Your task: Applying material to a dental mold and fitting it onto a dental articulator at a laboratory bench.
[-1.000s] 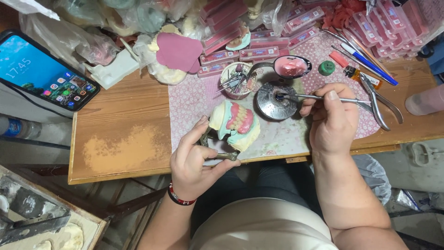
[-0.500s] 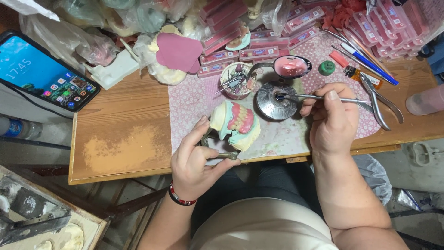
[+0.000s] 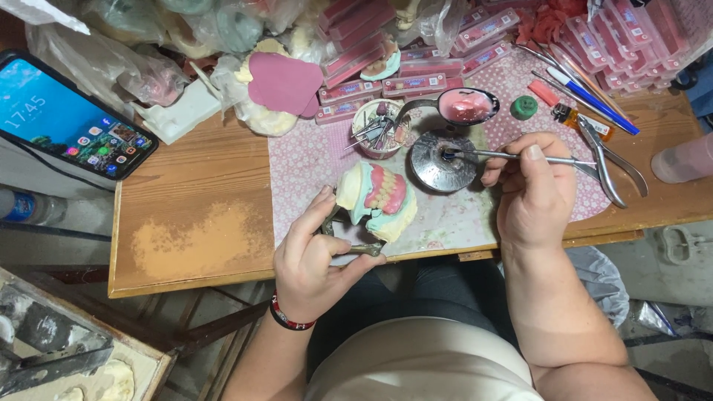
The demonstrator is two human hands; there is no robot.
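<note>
At the bench [image 3: 200,223] edge, the left hand [image 3: 316,260] grips the denture model [image 3: 375,200] while the right hand [image 3: 531,197] pinches a thin metal tool [image 3: 512,156] (tip in the round metal dish [image 3: 438,160]); a loosened hold could drop the model floorward.

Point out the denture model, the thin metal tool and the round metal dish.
denture model [image 3: 377,199], head view, pink gum part.
thin metal tool [image 3: 494,154], head view, mid-shaft.
round metal dish [image 3: 434,169], head view, inner surface.
</note>
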